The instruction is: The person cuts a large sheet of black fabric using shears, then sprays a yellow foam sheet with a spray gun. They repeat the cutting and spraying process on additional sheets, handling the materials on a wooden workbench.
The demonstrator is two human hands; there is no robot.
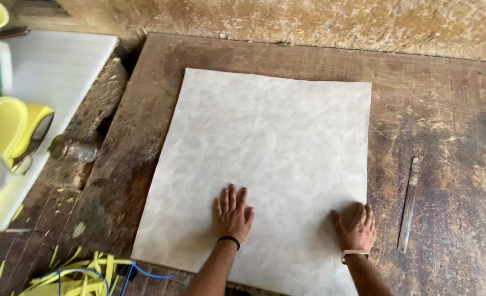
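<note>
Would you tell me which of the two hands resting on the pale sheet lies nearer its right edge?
The right hand, wearing a light tan band at the wrist, lies by the sheet's right edge. The left hand, with a black wristband, lies flat nearer the middle.

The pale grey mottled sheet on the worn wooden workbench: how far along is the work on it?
Done: the pale grey mottled sheet lies spread flat on the worn wooden workbench. In hand: the left hand and right hand press palm-down on its near part. Left: the sheet shows no cuts or marks, and the flat metal ruler lies untouched to its right.
</note>
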